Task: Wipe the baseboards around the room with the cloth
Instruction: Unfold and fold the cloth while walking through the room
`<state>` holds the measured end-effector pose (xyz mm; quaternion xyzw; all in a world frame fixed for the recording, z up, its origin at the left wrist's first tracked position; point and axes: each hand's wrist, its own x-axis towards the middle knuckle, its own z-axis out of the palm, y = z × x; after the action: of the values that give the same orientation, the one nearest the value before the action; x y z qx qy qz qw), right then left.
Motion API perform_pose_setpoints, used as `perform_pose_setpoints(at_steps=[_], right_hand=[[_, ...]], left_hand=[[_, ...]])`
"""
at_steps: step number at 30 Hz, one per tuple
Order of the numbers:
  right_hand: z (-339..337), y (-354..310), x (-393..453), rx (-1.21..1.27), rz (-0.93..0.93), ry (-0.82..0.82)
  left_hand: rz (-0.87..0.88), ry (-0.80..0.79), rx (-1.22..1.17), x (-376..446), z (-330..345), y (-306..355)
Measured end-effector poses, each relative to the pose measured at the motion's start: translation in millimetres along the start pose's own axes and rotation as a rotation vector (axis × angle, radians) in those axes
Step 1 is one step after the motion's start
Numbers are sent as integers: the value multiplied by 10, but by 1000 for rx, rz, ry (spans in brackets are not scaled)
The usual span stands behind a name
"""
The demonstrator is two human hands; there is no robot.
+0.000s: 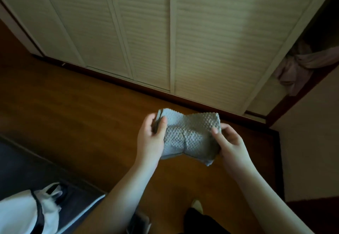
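Gripping nubbly grey cloth [190, 132], both hands [151, 138], perhaps folded

Dim, warm-toned interior; soft daylight falls on the louvred doors [211, 50] beyond the right hand [232, 146], brightest above it and fading to greenish shade beyond the left hand [151, 138]. Floor [73, 114] under both hands dull orange-brown, no glare, shadows diffuse; corners below the left hand and far right of the right hand go near black. Wide-angle bending splays door lines outward at the edges; overall soft, slats smeared, cloth [190, 134] texture between the hands reasonably sharp.
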<state>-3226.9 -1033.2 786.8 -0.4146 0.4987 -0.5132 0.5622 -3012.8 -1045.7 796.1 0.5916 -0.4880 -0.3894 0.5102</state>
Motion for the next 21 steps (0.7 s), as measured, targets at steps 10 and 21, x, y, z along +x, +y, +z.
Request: perform_pose_setpoints(at_steps=[10,21], right_hand=[[158,-216,1553,-150,-38,-294],[1689,-251,2770,-489,-284,-665]], left_hand=[[162,155,311,893,-109,103],[106,356,277,1690,-1226,-276]])
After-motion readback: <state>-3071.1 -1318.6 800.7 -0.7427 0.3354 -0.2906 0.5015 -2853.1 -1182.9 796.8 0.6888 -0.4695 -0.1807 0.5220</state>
